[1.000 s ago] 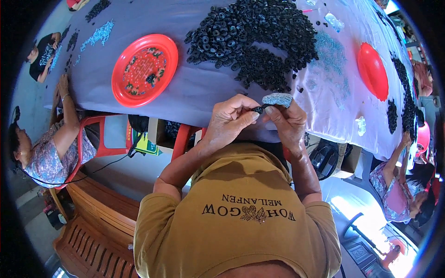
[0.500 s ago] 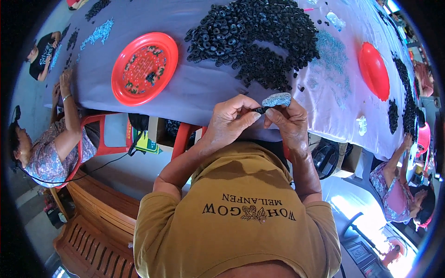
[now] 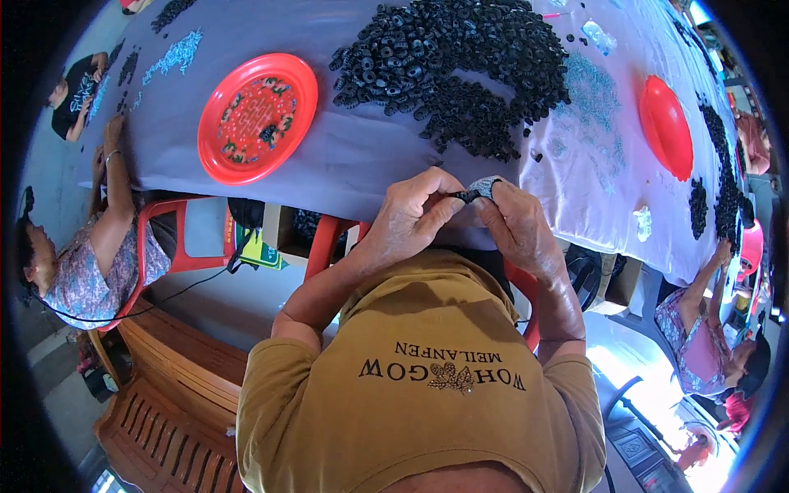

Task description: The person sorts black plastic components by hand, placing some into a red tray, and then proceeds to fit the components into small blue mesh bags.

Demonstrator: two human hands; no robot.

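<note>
left hand pinching one small black ring | right hand closed on same ring | one black-ring heap at 12 | two red plates at 10, 2

Both hands meet at the middle, left hand pinching with curled fingers, right hand closed beside it.
</note>
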